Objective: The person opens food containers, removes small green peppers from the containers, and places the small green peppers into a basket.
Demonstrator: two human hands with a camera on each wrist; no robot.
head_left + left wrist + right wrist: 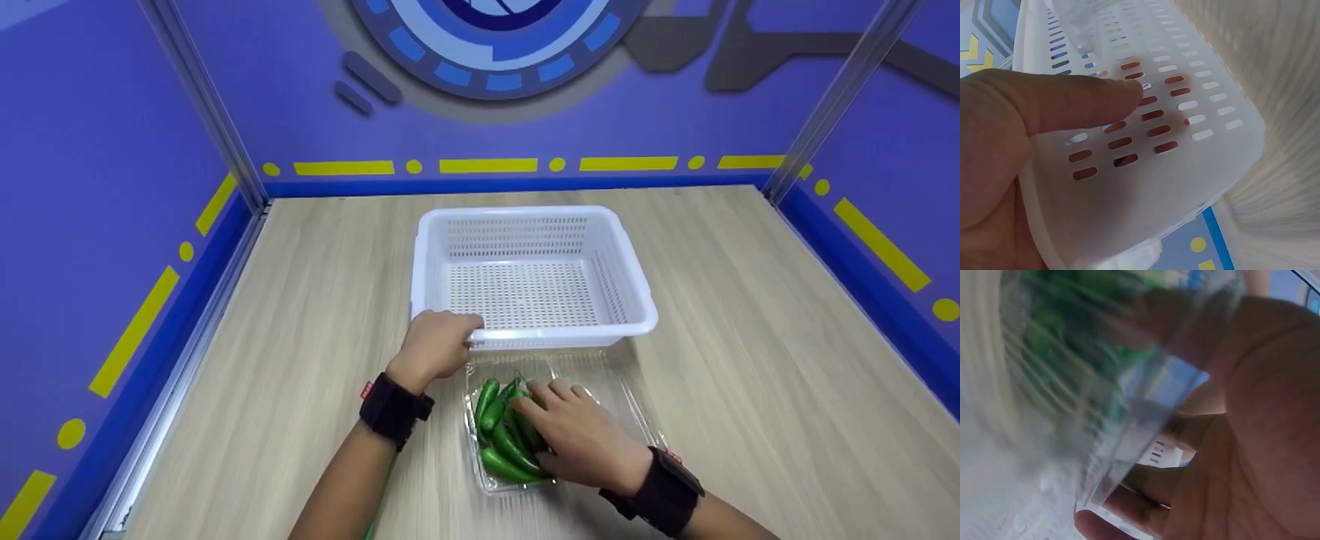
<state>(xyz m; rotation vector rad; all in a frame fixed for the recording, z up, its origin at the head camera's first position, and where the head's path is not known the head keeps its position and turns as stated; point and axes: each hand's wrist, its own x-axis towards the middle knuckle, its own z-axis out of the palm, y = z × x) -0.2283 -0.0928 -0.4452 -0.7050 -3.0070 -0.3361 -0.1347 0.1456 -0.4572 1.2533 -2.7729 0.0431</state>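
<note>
A white perforated plastic basket [637, 307] stands on the table. My left hand [439, 341] grips its near-left rim, with the thumb [1089, 101] lying along the slotted outer wall. Just in front of the basket is a clear plastic box [480, 487] filled with several green chili peppers [510, 446]. Over these peppers reaches my right hand [581, 435], its fingers bent at the pile and thumb spread apart from them. In the right wrist view, the right thumb [1134, 323] shows blurred through the clear plastic, beside the peppers; some fingertips are hidden in the head view.
The box's clear lid [615, 386] lies folded open to the right, partly under the right arm. A wood-grain table [322, 300] carries everything. Blue-purple panels [300, 127] with yellow marks border it at the back and both sides.
</note>
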